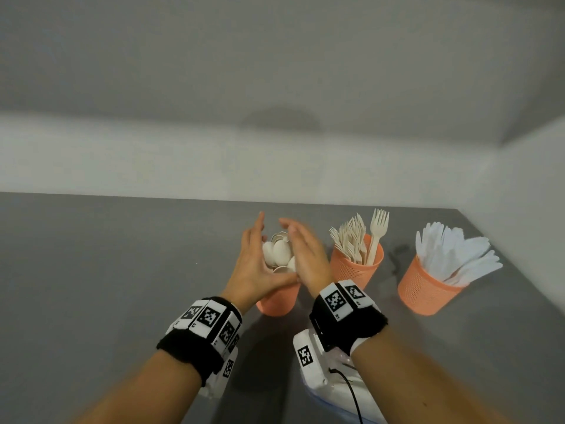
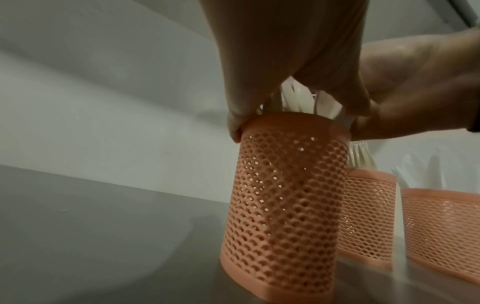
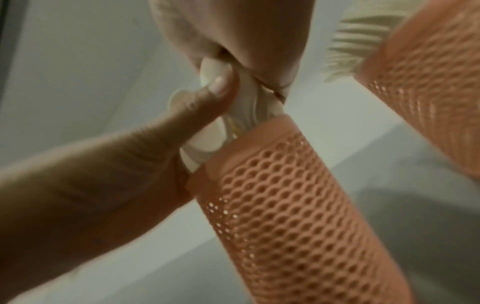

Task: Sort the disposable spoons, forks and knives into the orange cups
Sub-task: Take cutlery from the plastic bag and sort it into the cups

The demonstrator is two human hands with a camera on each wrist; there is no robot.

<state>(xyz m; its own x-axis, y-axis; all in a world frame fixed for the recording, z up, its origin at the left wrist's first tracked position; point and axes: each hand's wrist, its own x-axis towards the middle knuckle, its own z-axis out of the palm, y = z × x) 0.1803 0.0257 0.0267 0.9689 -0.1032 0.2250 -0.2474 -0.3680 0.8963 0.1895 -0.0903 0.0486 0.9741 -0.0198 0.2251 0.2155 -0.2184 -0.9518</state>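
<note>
Three orange mesh cups stand on the grey table. The left cup [image 1: 276, 301] [image 2: 283, 205] [image 3: 293, 216] holds white spoons [image 1: 276, 252] [image 3: 215, 139], bowls up. My left hand [image 1: 252, 261] and right hand [image 1: 308, 258] flank those bowls with fingers straight, palms against the bunch. In the right wrist view the left thumb [image 3: 207, 102] presses on the spoon bowls just above the rim. The middle cup [image 1: 354, 267] holds beige forks [image 1: 354, 237], tines up. White knives [image 1: 452, 252] fan out of the right cup [image 1: 425, 292].
The grey table [image 1: 122, 270] runs to a white wall behind and another wall on the right, close to the knife cup. The fork cup stands just right of my right hand.
</note>
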